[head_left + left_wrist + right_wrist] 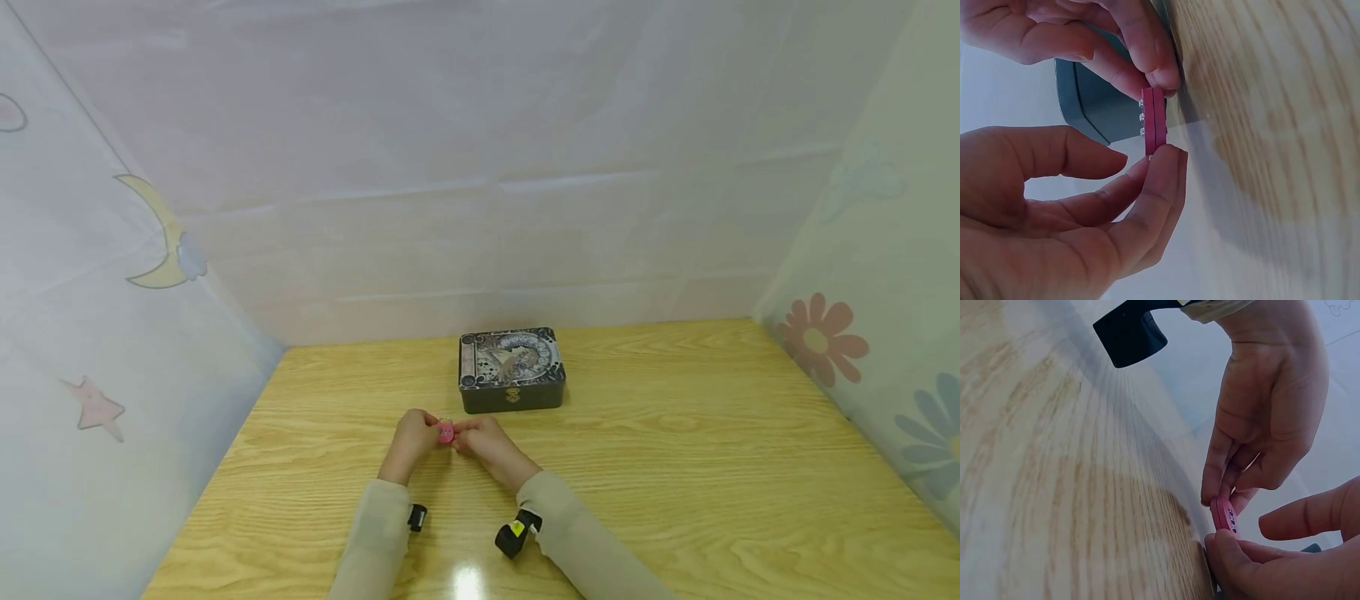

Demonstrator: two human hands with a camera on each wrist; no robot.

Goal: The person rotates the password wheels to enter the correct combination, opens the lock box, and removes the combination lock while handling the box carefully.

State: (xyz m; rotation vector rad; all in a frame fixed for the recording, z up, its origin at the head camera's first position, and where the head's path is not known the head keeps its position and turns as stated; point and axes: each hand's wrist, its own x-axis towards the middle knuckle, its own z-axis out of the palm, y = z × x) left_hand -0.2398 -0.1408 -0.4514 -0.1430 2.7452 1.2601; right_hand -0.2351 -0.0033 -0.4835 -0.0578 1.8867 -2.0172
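A small pink combination padlock (446, 433) with a metal shackle is held between both hands just in front of a dark tin box (512, 400). My left hand (414, 437) grips its left side and my right hand (487, 444) its right side. The left wrist view shows the padlock (1152, 122) edge-on, small metal dials protruding from one face; there the left fingertips hold one end while the left thumb stands off. In the right wrist view, right fingertips touch the near end of the padlock (1225, 515), that thumb also apart. Fingers partly hide the shackle.
The tin box has an ornate printed lid and a brass-coloured front clasp (513, 395). It stands near the back of the wood-grain table (675, 467). Printed cloth (487, 167) hangs behind and at both sides. Each wrist carries a black camera (512, 537).
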